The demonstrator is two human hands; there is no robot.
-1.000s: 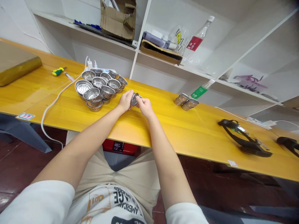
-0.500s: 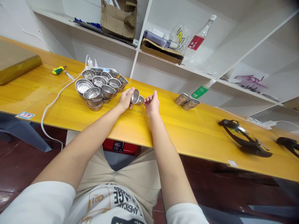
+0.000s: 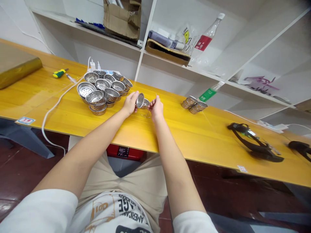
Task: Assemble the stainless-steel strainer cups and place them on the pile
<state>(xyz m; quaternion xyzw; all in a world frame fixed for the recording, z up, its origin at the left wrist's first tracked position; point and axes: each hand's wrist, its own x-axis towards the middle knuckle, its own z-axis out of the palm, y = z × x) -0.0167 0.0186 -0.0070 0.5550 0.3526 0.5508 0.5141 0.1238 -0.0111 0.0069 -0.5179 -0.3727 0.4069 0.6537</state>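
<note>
A small perforated metal strainer cup (image 3: 140, 100) is tilted on its side in my left hand (image 3: 130, 104), its mouth turned right. Just right of it, my right hand (image 3: 156, 109) has curled fingers pinched together; whatever they hold is too small to make out. Between the hands, another perforated cup (image 3: 145, 104) is on the table, partly hidden behind the held one. Thin wire rings (image 3: 146, 114) lie below it on the yellow table (image 3: 136, 129). Left of my hands, several like cups (image 3: 96, 97) stand crowded in stacks.
Two short cup stacks (image 3: 198, 107) stand to the right near a green-labelled bottle (image 3: 209, 94). A white cable (image 3: 57, 103) crosses the left side, near a screwdriver (image 3: 59, 73). A black head strap (image 3: 252, 142) lies far right. White shelving (image 3: 143, 55) rises behind.
My right hand has shifted slightly left and down, and its fingers look more closed. The left hand keeps hold of the strainer cup, turned a little.
</note>
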